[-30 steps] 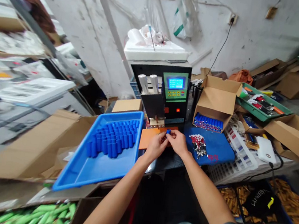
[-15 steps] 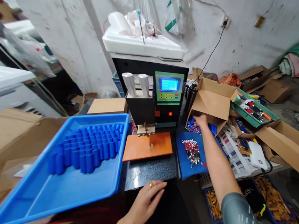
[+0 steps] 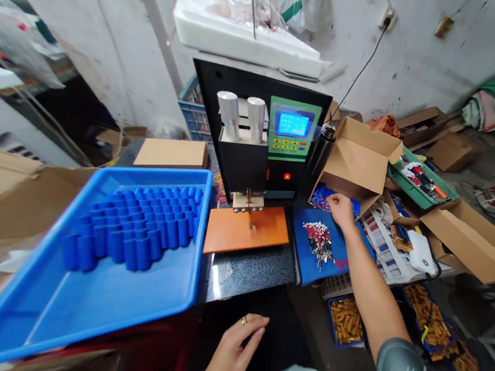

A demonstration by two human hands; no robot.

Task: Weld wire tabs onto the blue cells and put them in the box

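My right hand (image 3: 341, 210) is at the front of an open cardboard box (image 3: 358, 157), over blue cylinders (image 3: 322, 193) lying in it. Its fingers are curled together; whatever they hold is hidden. Just below the box, a bunch of small red and black wire leads with white ends (image 3: 320, 238) lies on a blue cloth (image 3: 304, 269). My left hand (image 3: 236, 345), a ring on one finger, hangs in front of the table edge. It holds nothing, its fingers loosely stretched and the thumb apart. A black spot-welding machine (image 3: 250, 167) stands beyond it, over an orange board (image 3: 223, 231).
On the left, a blue tray (image 3: 132, 298) holds many upright blue cylinders (image 3: 138, 220). A dark flask (image 3: 324, 147) stands between machine and box. To the right are a green tray (image 3: 428, 200) of tools and a white device (image 3: 423, 254). Bins of yellowish pieces (image 3: 346, 320) sit lower down.
My right hand has drawn slightly toward me and right at the box front, its fingers more curled. My left hand is a little lower, farther from the table edge. The camera view has shifted.
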